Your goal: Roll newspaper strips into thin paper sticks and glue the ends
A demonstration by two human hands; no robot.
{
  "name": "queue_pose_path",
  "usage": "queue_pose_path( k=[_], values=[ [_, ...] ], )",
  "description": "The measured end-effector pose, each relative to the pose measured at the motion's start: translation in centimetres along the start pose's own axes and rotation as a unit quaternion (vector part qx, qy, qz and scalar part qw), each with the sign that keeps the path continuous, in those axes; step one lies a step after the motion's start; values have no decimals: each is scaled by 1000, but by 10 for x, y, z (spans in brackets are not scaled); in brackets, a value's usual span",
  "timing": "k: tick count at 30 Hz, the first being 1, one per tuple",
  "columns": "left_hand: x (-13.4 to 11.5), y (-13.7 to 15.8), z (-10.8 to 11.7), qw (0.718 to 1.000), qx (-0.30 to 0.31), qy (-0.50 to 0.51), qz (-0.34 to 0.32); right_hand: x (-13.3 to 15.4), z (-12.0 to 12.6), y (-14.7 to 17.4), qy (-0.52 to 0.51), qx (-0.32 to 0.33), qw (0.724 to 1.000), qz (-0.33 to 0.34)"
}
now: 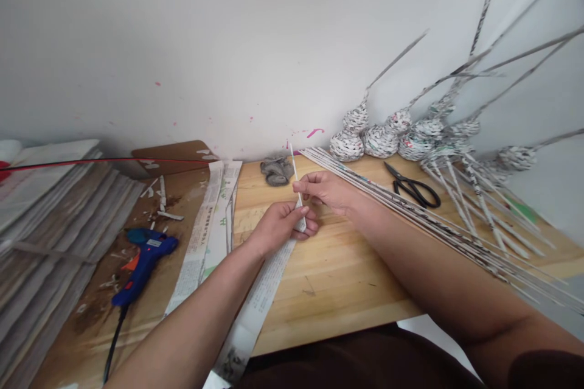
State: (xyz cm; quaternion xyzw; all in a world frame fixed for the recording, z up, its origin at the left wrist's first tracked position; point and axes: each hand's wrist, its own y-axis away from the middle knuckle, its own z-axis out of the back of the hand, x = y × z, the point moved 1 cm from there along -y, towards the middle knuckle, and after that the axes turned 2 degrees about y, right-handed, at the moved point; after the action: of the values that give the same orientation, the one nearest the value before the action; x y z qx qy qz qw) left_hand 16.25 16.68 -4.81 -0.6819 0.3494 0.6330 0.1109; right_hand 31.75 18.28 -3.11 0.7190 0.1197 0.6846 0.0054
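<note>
A strip of newspaper (269, 291) runs from the table's front edge up to my left hand (285, 221), which pinches its partly rolled end between thumb and fingers. From that end a thin white rolled tube (294, 164) sticks up, slightly tilted. My right hand (322, 189) grips the tube just above the left hand, with thumb and fingertips closed on it. Whether a thin rod runs inside the roll cannot be seen. Flat newspaper strips (203, 249) lie in a stack to the left of my hands.
Finished paper tubes (392, 200) lie in a row on the right, beside black scissors (413, 187). Woven paper gourd shapes (381, 140) stand along the wall. A grey cloth (276, 170) lies behind my hands. Left are a blue glue gun (146, 264) and stacked newspapers (68, 231).
</note>
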Motion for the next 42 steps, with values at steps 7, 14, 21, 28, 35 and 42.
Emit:
queue_pose_path(
  k=[7, 14, 21, 28, 35, 42],
  values=[
    [3, -1, 2, 1000, 6, 0, -13, -2, 0, -2, -15, -25, 1000, 10],
    [3, 0, 2, 1000, 6, -3, -6, -2, 0, -3, 2, 9, 1000, 11],
    [5, -1, 2, 1000, 13, 8, -6, -3, 1, -3, 1, 18, 1000, 14],
    [2, -1, 2, 1000, 13, -2, -5, -6, 0, -4, 10, -52, 997, 48],
    [2, -1, 4, 1000, 10, -10, -6, -7, -2, -3, 34, 49, 998, 10],
    [3, -1, 5, 1000, 19, -2, -9, -5, -2, -1, 1, 19, 1000, 17]
  ],
)
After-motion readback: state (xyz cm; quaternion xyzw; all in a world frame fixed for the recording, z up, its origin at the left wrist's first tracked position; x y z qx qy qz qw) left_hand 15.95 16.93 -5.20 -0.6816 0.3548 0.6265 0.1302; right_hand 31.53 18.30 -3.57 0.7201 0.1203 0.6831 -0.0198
